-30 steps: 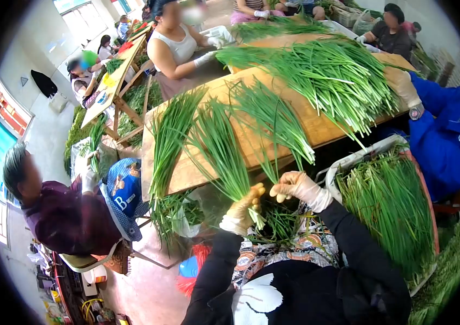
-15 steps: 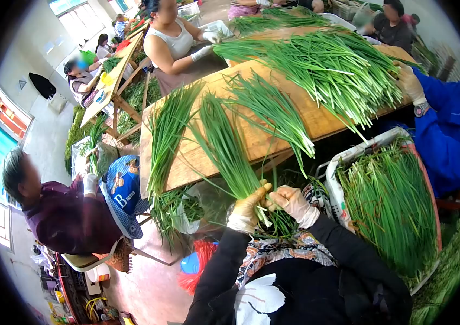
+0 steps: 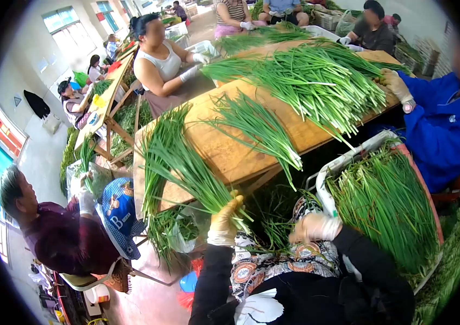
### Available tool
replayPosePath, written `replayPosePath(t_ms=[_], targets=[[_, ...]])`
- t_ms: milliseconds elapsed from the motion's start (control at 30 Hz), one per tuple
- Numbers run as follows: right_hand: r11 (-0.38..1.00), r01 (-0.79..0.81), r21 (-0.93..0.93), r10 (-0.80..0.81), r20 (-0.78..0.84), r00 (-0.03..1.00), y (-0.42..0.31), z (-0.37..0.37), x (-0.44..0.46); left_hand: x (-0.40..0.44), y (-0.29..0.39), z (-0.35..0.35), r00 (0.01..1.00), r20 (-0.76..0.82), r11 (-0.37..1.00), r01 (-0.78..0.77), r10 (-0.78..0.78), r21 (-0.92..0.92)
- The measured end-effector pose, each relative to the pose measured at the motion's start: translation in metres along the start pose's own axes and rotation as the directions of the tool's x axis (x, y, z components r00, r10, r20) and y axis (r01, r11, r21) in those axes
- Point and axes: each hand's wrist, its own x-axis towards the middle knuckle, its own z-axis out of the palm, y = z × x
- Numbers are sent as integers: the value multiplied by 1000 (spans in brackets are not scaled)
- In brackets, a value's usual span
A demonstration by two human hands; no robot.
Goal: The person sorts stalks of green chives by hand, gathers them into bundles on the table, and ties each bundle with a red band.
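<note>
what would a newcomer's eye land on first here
Most likely the big heap of chives on the far right part of the wooden table, pale stems facing the camera. Next, perhaps, the white-rimmed crate packed with more, at right, and the bunch of chives in the left hand at the table's near edge.

Green stalk bunch (image 3: 197, 177) in gloved left hand (image 3: 224, 219)

Vegetable workshop: wooden tables (image 3: 208, 146), heaped greens (image 3: 322, 86).
</note>
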Motion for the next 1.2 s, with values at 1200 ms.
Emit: replayPosePath(t_ms=[1200], targets=[[307, 433, 847, -30, -446, 894, -22, -23, 69, 20, -29, -4, 952, 118, 947, 298, -284, -121]])
